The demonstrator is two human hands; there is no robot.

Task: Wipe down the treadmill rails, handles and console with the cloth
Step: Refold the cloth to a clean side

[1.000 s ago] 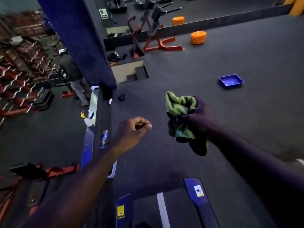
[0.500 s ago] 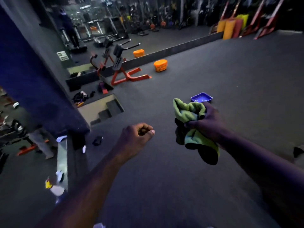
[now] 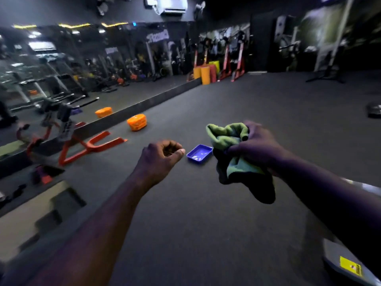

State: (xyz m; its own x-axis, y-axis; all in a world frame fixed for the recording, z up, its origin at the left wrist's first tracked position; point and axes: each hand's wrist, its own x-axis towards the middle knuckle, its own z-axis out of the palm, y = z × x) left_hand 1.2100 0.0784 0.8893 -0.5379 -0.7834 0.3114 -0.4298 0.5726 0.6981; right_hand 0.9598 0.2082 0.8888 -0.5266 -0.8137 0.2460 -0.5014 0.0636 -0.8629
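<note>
Head view — right hand (image 3: 257, 149) grips the green cloth (image 3: 224, 137) (bunched); left hand (image 3: 160, 157) curled into an empty fist.

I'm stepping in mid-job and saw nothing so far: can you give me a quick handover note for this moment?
Left hand: fist curled, holds nothing, held out in front.
Right hand: grips the bunched green cloth in the air, touching no surface.
Treadmill: console and handles out of view; a grey panel with a yellow label at lower right may be its edge.
Done: nothing the view can confirm.
Left: wipe rails, handles, console.
</note>
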